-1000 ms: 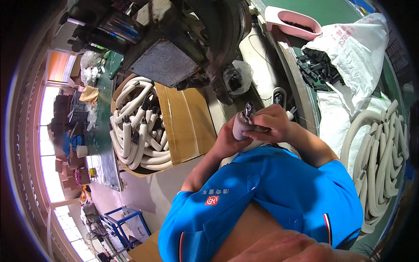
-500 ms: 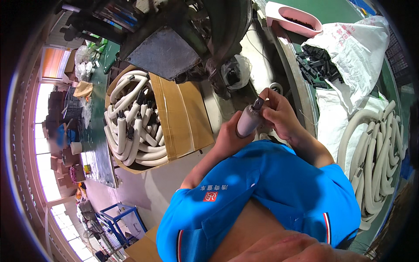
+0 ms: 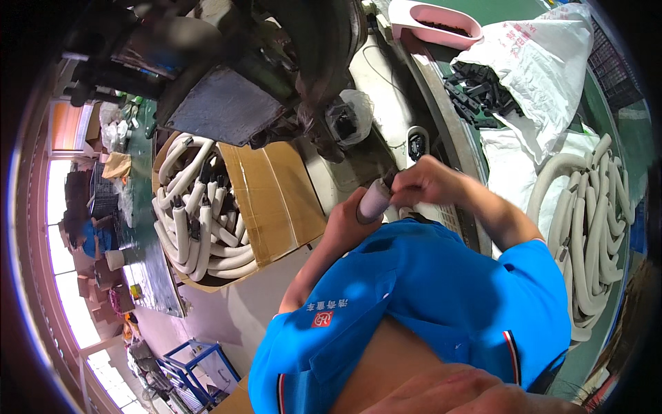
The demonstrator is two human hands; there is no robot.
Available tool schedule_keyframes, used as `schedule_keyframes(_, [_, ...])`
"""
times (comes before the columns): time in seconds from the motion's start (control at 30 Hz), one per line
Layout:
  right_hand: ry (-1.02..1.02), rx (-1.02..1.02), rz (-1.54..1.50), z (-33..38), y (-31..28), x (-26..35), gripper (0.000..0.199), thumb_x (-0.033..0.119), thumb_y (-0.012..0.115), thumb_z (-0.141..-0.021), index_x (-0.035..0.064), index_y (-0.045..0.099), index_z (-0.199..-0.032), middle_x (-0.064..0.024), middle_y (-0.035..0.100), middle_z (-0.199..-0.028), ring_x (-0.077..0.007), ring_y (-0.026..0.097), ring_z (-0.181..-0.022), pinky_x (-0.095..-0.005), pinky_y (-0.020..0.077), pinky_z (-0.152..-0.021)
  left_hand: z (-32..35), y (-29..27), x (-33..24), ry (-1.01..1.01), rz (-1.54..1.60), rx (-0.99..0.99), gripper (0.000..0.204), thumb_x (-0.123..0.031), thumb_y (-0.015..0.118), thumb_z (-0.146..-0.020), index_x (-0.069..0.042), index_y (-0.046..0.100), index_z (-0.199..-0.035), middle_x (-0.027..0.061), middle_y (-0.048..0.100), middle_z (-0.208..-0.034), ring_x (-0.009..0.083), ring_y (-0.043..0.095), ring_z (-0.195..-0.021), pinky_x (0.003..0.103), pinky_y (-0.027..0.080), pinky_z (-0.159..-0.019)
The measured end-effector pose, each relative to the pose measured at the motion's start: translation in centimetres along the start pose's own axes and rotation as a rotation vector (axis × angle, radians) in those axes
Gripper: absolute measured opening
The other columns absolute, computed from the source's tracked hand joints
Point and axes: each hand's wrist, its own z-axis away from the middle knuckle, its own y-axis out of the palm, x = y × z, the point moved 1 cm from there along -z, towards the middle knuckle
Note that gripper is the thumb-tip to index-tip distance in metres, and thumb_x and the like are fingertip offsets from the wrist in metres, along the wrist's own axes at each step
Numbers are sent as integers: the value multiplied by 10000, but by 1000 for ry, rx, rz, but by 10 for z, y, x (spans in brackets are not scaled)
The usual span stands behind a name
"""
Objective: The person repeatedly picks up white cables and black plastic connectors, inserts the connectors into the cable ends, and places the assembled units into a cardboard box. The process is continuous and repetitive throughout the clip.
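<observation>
Two bare hands are working close together just above the blue shirt (image 3: 441, 290). Left hand (image 3: 347, 217) is grasping a pale padded tube (image 3: 373, 201), fingers wrapping its side; tube is standing tilted, upper end leaning toward the right hand (image 3: 427, 182). Right fingers are bunching beside that end, near a dark end piece (image 3: 388, 179); whether they are pinching it, cannot tell.

Edges: dark machine (image 3: 224, 103) is overhanging ahead and to the left, its grey plate ending short of the hands. Cardboard box (image 3: 272, 200) is sitting on the left, its flap slanting toward the left forearm but standing apart. Green surface (image 3: 502, 10) is running along the right, its rail-like edge passing near the right hand. A strip of pale floor (image 3: 265, 290) is showing between box and shirt.

Hidden: left palm is covering the tube's lower part; right knuckles are masking their own fingertips. White sack (image 3: 545, 62) is partly covering a spill of black pieces (image 3: 476, 96). Tubes piling at far right (image 3: 593, 234) are bending with the lens rim. Machine's top is blurring and running out of frame.
</observation>
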Motion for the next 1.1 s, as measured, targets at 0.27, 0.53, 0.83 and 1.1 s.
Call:
schedule_keyframes(0.27, [1014, -83, 997, 115, -113, -190, 177, 108, 545, -746, 37, 581, -905, -194, 644, -852, -367, 632, -808, -475, 499, -680, 15, -7, 9, -48, 6, -1, 439, -221, 691, -696, -63, 534, -1074, 223, 631, -846, 383, 626, -828, 401, 496, -713])
schedule_keyframes(0.53, [953, 17, 1097, 93, -120, -171, 232, 118, 620, -705, 67, 550, -921, -142, 635, -818, -320, 639, -779, -443, 505, -676, 17, -17, 2, -47, -4, -72, 390, -208, 692, -686, -64, 533, -1012, 218, 631, -826, 390, 623, -800, 422, 490, -675])
schedule_keyframes(0.83, [470, -451, -544, -29, -18, 20, 200, 248, 457, -956, 68, 545, -938, 65, 414, -637, 1, 319, -499, -156, 244, -462, 19, -19, 7, -20, -100, -233, 427, -202, 705, -648, -95, 522, -1018, 186, 629, -786, 383, 617, -768, 441, 494, -648])
schedule_keyframes(1.1, [264, -417, -667, -44, 6, 13, 250, 267, 411, -974, 75, 568, -946, 82, 393, -612, -3, 295, -521, -170, 226, -473, 32, -39, 9, -52, -176, -272, 400, -202, 683, -678, -81, 549, -1035, 185, 633, -814, 353, 637, -783, 404, 501, -671])
